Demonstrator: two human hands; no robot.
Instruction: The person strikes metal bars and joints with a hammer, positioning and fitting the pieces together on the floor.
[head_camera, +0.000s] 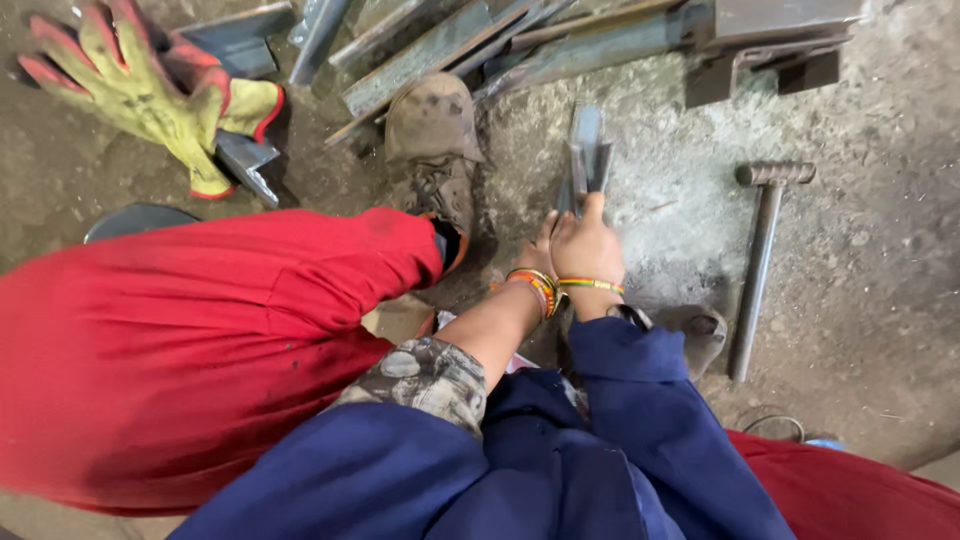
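Dusty floor (880, 300), steel angle piece (585, 150) pointing away

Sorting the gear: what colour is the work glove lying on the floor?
Yellow with red trim, seen in the head view: the work glove lies top left.

A grey steel hammer with a long metal handle (757, 260) lies on the dusty concrete floor (880, 300) at right. Up top, a heap of grey steel angle bars (450, 45) sprawls across the floor. At upper left sits a yellow work glove with red trim (150, 85), and beside it a worn brown boot (432, 140) stands planted.
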